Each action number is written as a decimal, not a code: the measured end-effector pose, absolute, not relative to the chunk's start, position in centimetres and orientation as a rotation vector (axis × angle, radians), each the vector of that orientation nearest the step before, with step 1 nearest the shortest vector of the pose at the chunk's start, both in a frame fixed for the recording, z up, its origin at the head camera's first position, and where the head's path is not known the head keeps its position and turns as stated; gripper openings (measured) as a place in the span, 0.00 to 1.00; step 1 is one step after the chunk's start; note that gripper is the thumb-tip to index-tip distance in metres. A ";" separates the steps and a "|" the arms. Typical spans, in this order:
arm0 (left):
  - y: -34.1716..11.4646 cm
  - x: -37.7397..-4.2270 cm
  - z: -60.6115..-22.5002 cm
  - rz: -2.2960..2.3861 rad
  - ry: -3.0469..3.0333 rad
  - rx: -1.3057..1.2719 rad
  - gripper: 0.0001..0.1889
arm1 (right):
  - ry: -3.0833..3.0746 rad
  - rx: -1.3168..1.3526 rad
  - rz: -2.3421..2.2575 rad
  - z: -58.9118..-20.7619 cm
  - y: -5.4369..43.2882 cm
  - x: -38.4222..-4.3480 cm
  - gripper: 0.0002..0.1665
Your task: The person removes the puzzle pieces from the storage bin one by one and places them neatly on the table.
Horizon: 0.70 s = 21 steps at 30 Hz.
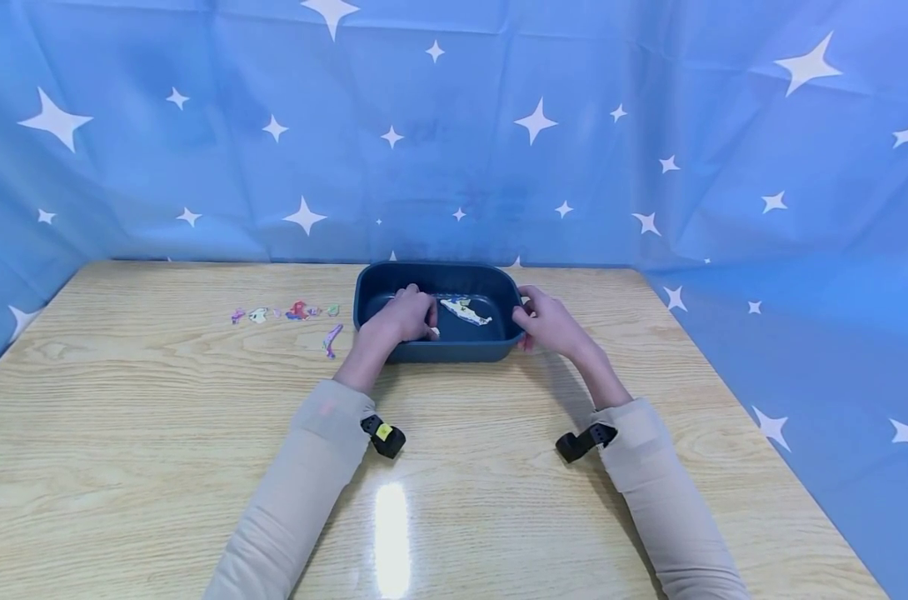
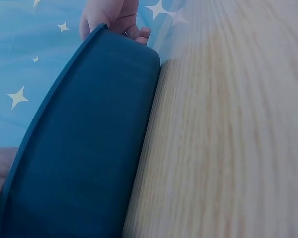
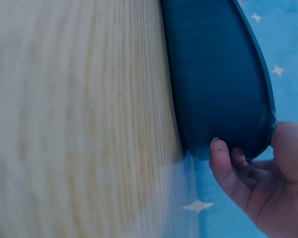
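The right hand (image 1: 547, 323) grips the end of the bin (image 1: 454, 352) nearest it: in the right wrist view the thumb sits at the rim and the fingers bend under the outside of the wall, so the gap between them is narrow, with the wall in it. The left hand (image 1: 407, 317) reaches over the near wall at its own end, fingers bent down inside; a pale bit (image 1: 434, 332) shows by its fingertips, but I cannot tell whether it is pinched or only touched.

The bin stands upright on the table, between and under the hands. It looks like light, stiff plastic, smooth enough to slide if pushed; the rim seems the best hold, one hand at each end. On its floor, between the hands, lies a pale cut-out (image 1: 465, 312). It looks thin, flat and nearly weightless, probably easy to bend, so a light pinch at the edge would suit it.

Just left of the left hand is a long purple piece (image 1: 333, 340); farther out on that side a loose row includes a red piece (image 1: 297, 311) and a white piece (image 1: 258, 315). The wooden table (image 1: 199, 433) spreads around both hands, and a starry blue cloth (image 1: 439, 100) hangs beyond them.
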State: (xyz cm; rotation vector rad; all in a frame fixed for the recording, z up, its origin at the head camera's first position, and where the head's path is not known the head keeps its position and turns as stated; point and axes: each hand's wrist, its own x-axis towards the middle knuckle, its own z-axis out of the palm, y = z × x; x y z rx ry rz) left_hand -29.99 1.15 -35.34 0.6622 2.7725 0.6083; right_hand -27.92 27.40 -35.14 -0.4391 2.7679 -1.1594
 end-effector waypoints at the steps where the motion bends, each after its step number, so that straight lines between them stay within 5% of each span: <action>1: 1.2 -30.0 -35.3 0.614 2.779 0.672 0.09 | 2.769 -0.439 -1.160 -35.1 27.4 -27.9 0.28; 8: 1.1 -30.2 -35.4 0.830 2.790 0.710 0.04 | 2.777 -0.430 -1.146 -35.0 27.4 -27.9 0.29; 21: 0.1 -29.7 -34.2 1.192 2.812 0.797 0.14 | 2.775 -0.432 -1.158 -35.2 27.4 -28.0 0.29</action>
